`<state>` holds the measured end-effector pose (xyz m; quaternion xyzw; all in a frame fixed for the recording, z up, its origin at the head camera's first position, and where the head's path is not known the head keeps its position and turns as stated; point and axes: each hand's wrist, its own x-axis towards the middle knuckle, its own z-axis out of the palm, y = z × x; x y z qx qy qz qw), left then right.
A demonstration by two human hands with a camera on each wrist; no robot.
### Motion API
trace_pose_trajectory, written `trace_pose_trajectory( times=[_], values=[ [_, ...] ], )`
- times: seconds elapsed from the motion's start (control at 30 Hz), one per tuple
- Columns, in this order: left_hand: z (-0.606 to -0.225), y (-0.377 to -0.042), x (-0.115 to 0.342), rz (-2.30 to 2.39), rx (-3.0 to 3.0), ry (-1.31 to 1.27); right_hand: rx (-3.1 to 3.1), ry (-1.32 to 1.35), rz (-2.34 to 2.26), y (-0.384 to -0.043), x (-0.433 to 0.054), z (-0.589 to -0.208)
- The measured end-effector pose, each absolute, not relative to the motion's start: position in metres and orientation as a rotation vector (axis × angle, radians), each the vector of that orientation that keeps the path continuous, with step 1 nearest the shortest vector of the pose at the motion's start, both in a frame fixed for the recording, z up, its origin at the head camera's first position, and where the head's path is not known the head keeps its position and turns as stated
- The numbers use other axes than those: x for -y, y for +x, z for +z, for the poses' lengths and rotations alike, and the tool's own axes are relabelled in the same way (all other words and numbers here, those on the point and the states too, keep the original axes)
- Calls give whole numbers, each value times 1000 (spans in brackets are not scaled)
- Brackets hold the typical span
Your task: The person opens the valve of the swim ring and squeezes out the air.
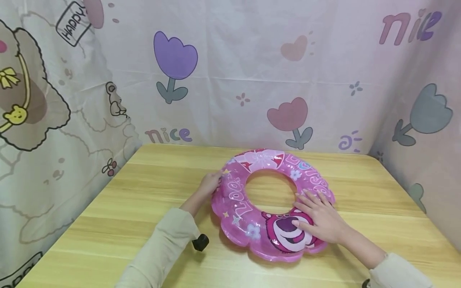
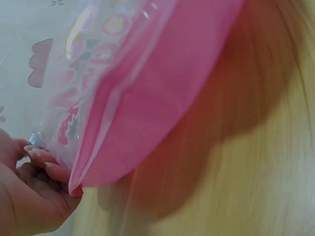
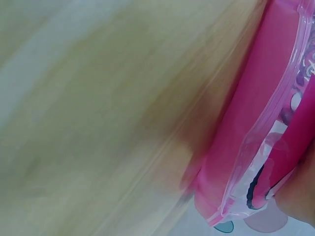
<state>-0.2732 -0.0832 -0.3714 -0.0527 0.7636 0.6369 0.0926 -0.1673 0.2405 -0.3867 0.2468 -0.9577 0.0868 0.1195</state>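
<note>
Presently: one pink inflatable ring with bear face, right of centre in the head view; bench, wood-grain, beneath; my left grip, fingers curled, pinching the ring's left edge; my right grip, fingers extended, laid on its lower right; tulip-printed cloth, upper frame

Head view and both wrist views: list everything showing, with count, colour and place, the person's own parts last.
Table: one, yellowish wood-grain, in front of the person.
Printed cloth: number of pieces unclear, pale with coloured drawings, behind and beside the table.
Swim ring: one, pink with prints, over the table.
Black objects: two, black, one near each cuff.
Sleeves: two, beige, on the arms.
Left hand: one, bare, gripping the ring's left edge.
Right hand: one, bare, resting on the ring.
</note>
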Motion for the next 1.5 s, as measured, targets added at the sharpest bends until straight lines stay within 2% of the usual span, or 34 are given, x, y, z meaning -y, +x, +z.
trace_pose_trajectory(
  times=[0.17, 0.5, 1.27, 1.5],
  values=[
    [-372, -276, 82, 2079, -2010, -275, 2797, 720, 263, -168, -241, -388],
    [-371, -279, 82, 2084, -1919, -380, 2811, 721, 291, -168, -242, -389],
    [-380, -280, 83, 2199, -1847, -332, 2796, 736, 306, -168, -243, -388],
    [-373, -272, 91, 1837, -2229, -120, 2788, 749, 279, -167, -244, -389]
  ],
)
